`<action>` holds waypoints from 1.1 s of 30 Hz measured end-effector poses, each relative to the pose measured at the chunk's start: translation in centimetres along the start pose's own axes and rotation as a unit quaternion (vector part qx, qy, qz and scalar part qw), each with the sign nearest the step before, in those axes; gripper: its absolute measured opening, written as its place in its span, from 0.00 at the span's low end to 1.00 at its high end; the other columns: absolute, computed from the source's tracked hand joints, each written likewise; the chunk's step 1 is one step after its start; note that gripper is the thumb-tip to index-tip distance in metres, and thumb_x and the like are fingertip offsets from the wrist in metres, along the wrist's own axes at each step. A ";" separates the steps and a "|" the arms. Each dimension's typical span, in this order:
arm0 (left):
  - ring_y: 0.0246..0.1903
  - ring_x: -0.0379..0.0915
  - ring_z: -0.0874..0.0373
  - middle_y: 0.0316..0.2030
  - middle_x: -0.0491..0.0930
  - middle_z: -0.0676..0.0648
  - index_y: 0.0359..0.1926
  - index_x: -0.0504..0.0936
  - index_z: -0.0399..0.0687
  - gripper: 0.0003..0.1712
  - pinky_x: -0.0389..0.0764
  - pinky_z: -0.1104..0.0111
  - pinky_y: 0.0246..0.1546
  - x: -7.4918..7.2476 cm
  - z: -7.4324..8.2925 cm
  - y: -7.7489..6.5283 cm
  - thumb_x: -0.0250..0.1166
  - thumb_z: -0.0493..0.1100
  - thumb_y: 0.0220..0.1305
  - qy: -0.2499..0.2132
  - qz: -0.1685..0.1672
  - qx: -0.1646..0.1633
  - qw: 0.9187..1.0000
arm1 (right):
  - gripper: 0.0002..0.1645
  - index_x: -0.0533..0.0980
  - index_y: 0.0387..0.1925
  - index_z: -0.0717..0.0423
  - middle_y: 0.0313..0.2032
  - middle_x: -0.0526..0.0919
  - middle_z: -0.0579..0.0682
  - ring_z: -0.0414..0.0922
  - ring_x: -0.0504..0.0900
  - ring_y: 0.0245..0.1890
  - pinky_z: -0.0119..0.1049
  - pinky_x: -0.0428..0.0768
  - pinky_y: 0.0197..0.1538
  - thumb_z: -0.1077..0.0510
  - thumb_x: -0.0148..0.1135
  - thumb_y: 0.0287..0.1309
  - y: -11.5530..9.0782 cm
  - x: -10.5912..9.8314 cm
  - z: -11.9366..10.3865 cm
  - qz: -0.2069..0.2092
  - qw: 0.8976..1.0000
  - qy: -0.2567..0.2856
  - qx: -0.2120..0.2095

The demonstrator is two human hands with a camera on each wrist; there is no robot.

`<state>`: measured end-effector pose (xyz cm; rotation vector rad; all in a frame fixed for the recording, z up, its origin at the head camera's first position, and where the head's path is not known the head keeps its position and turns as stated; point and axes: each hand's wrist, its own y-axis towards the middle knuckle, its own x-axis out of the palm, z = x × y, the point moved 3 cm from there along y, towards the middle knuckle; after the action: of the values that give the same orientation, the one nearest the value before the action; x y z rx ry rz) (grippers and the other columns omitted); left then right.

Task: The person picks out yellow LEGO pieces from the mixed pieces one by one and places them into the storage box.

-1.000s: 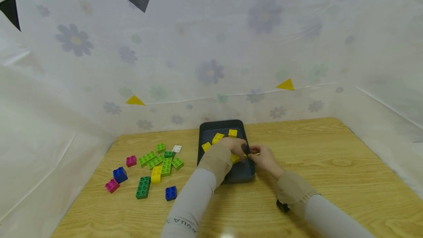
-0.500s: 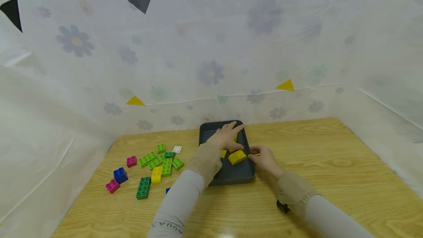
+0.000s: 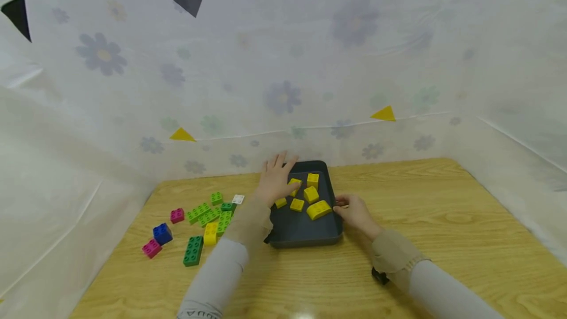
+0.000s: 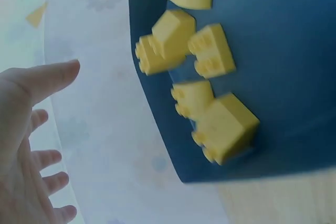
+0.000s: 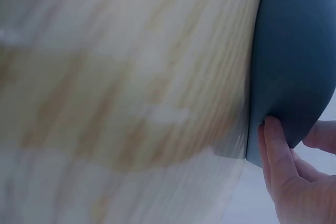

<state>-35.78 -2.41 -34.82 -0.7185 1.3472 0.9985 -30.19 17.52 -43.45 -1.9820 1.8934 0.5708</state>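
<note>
My left hand (image 3: 274,181) is spread over the left side of a dark tray (image 3: 305,235), fingers straight and holding nothing. In the left wrist view, a gap shows between that left hand (image 4: 21,140) and the tray wall (image 4: 157,103). Several yellow toy bricks (image 3: 311,194) lie loose inside; the one nearest my right side is a rounded yellow brick (image 3: 319,209). My left hand partly covers the bricks at the left. At the tray's right side, my right hand (image 3: 358,214) pinches the rim, fingers against the outer wall (image 5: 294,51) and thumb across the edge.
Left of the tray lie loose bricks: light green bricks (image 3: 198,213), a dark green brick (image 3: 193,251), a yellow brick (image 3: 210,234), a blue brick (image 3: 162,234), pink bricks (image 3: 152,248) and a white piece (image 3: 238,199). A patterned sheet (image 3: 283,63) rises behind the wooden table (image 3: 421,210).
My left hand has let go among the yellow bricks, lifted and moved left, fingers spreading. More bricks in the tray are uncovered. The left sleeve now hides the front blue brick. My right hand stays put.
</note>
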 end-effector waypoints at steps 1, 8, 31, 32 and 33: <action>0.68 0.38 0.44 0.70 0.43 0.43 0.70 0.51 0.59 0.43 0.40 0.47 0.65 0.0 -0.5 -0.2 0.61 0.55 0.59 -0.011 0.004 -0.005 1.000 | 0.20 0.69 0.52 0.75 0.42 0.75 0.67 0.58 0.77 0.40 0.37 0.80 0.35 0.70 0.54 0.57 0.0 0.0 0.0 0.000 1.000 0.003 0.001; 0.67 0.40 0.39 0.69 0.45 0.37 0.69 0.54 0.51 0.41 0.41 0.43 0.64 0.2 -4.2 -2.0 0.61 0.53 0.59 -0.039 0.011 -0.050 0.998 | 0.21 0.67 0.53 0.75 0.43 0.75 0.68 0.59 0.77 0.41 0.38 0.80 0.35 0.71 0.53 0.58 -0.2 -0.1 0.0 -0.008 1.000 0.012 0.001; 0.60 0.53 0.31 0.62 0.56 0.29 0.63 0.64 0.37 0.37 0.61 0.38 0.52 1.3 -11.6 -10.5 0.65 0.42 0.52 -0.082 -0.032 -0.209 0.974 | 0.20 0.68 0.52 0.76 0.42 0.75 0.68 0.58 0.78 0.40 0.38 0.80 0.34 0.70 0.53 0.58 -0.3 -0.4 -0.3 -0.007 1.000 0.009 -0.003; 0.59 0.53 0.30 0.62 0.56 0.28 0.63 0.64 0.36 0.38 0.62 0.38 0.51 1.4 -11.8 -10.8 0.66 0.41 0.51 -0.089 -0.042 -0.218 0.971 | 0.20 0.68 0.52 0.76 0.42 0.75 0.68 0.58 0.77 0.40 0.38 0.80 0.34 0.70 0.53 0.58 -0.2 -0.4 -0.3 -0.006 1.000 0.010 -0.003; 0.59 0.53 0.30 0.62 0.55 0.27 0.63 0.63 0.35 0.39 0.63 0.39 0.51 1.5 -12.0 -11.1 0.66 0.41 0.51 -0.093 -0.052 -0.224 0.969 | 0.20 0.68 0.52 0.76 0.42 0.75 0.68 0.58 0.77 0.40 0.38 0.80 0.34 0.70 0.53 0.58 -0.2 -0.4 -0.3 -0.007 1.000 0.010 -0.003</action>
<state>-31.26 -17.61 -39.16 -0.9959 0.9170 1.2685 -29.96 17.73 -43.03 -2.0094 1.8906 0.5551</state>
